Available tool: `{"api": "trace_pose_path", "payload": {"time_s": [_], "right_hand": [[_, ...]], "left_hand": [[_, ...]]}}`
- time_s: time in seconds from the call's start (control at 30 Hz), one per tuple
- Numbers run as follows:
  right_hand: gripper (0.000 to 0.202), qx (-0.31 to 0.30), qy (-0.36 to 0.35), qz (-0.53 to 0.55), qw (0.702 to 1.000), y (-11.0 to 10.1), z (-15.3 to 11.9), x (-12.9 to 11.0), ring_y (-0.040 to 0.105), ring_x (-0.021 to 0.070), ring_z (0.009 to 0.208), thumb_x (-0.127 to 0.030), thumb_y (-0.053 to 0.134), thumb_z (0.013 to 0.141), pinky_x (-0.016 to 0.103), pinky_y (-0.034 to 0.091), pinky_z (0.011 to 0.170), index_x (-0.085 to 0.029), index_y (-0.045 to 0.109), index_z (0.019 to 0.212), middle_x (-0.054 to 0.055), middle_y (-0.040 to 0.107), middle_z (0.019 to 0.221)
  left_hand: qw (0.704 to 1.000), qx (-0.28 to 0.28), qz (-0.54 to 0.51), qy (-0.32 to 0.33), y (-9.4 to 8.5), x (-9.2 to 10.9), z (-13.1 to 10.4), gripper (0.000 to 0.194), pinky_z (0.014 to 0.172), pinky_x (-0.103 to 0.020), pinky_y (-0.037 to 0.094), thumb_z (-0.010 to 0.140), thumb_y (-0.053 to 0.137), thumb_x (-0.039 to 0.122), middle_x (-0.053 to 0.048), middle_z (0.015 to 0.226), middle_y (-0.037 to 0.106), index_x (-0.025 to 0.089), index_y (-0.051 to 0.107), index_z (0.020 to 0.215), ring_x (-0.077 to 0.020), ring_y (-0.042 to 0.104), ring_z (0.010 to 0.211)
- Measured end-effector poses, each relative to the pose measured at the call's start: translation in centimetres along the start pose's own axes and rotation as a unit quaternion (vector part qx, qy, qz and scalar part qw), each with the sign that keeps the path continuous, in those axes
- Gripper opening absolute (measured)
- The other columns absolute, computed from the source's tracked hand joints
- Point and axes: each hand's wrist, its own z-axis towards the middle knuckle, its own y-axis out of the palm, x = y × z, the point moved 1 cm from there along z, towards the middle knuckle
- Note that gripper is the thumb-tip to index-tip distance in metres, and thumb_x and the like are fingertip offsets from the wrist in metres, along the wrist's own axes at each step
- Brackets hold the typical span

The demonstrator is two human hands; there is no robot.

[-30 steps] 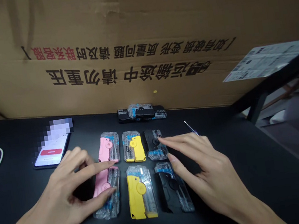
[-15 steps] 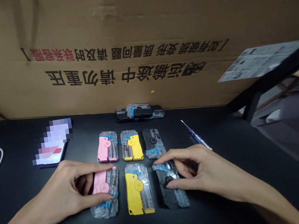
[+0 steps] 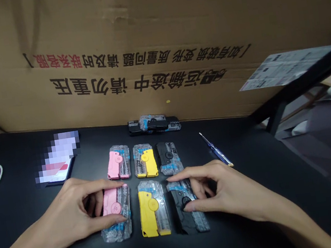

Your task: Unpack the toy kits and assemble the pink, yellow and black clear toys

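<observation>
Six cases [image 3: 153, 203], cols. gapped prob. for grip; my L hand [image 3: 69, 209] & R hand [image 3: 224, 185], pinches wide, over nr pink case [image 3: 116, 208] & nr blk case [image 3: 183, 214].

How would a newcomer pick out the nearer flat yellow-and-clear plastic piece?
In front of the large brown cardboard box spreads a black tabletop. Between the left hand and right hand there lies the flat yellow-and-clear plastic piece. Its yellow part is on the left; the farther yellow-and-clear plastic piece has it on the right.
</observation>
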Motion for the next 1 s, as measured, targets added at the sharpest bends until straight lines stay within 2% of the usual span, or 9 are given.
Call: {"api": "trace_pose_path", "payload": {"time_s": [0.13, 0.27, 0.53, 0.87, 1.0], "right_hand": [[0.06, 0.005, -0.006, 0.0, 1.0, -0.2, -0.2, -0.2, 0.046, 0.0129, 0.059, -0.048, 0.096, 0.087, 0.027, 0.039, 0.06, -0.03, 0.082, 0.143, -0.009, 0.054, 0.065], [0.059, 0.01, -0.007, 0.004, 1.0, -0.3, -0.3, -0.4, 0.047, 0.0131, 0.06, -0.052, 0.093, 0.091, 0.027, 0.039, 0.061, -0.03, 0.081, 0.144, -0.008, 0.054, 0.067], [0.055, 0.013, -0.001, -0.021, 1.0, -0.3, -0.2, -0.3, 0.054, 0.0142, 0.061, -0.053, 0.094, 0.089, 0.028, 0.043, 0.062, -0.029, 0.082, 0.138, -0.008, 0.059, 0.067], [0.051, 0.011, -0.008, -0.031, 0.999, -0.4, -0.2, -0.5, 0.055, 0.0146, 0.061, -0.057, 0.095, 0.089, 0.028, 0.044, 0.061, -0.027, 0.085, 0.129, -0.007, 0.061, 0.067], [0.05, 0.013, -0.017, -0.046, 0.999, -0.4, -0.2, -0.3, 0.055, 0.0141, 0.061, -0.058, 0.094, 0.091, 0.028, 0.044, 0.062, -0.028, 0.084, 0.13, -0.007, 0.061, 0.068]], "left_hand": [[1.0, 0.007, 0.001, 0.004, 0.1, -0.1, -0.2, 0.054, 0.046, -0.015, 0.045, 0.089, 0.096, 0.04, 0.009, 0.056, 0.063, 0.024, 0.085, 0.14, -0.0067, 0.053, 0.043], [1.0, 0.004, 0.003, 0.007, 0.1, 0.1, 0.0, 0.053, 0.047, -0.015, 0.046, 0.089, 0.096, 0.041, 0.009, 0.056, 0.064, 0.024, 0.086, 0.138, -0.0072, 0.055, 0.044], [1.0, 0.005, 0.015, 0.01, 0.1, 0.0, -0.1, 0.053, 0.046, -0.016, 0.046, 0.09, 0.095, 0.043, 0.009, 0.057, 0.063, 0.023, 0.085, 0.138, -0.0079, 0.054, 0.045], [0.998, 0.026, 0.04, 0.038, 0.3, -0.9, -0.7, 0.053, 0.047, -0.018, 0.043, 0.095, 0.091, 0.044, 0.01, 0.06, 0.063, 0.026, 0.081, 0.144, -0.0079, 0.053, 0.046], [0.997, 0.028, 0.053, 0.049, 0.0, -0.5, -0.6, 0.052, 0.048, -0.017, 0.044, 0.095, 0.092, 0.042, 0.01, 0.061, 0.064, 0.026, 0.082, 0.143, -0.0075, 0.054, 0.047]]}}
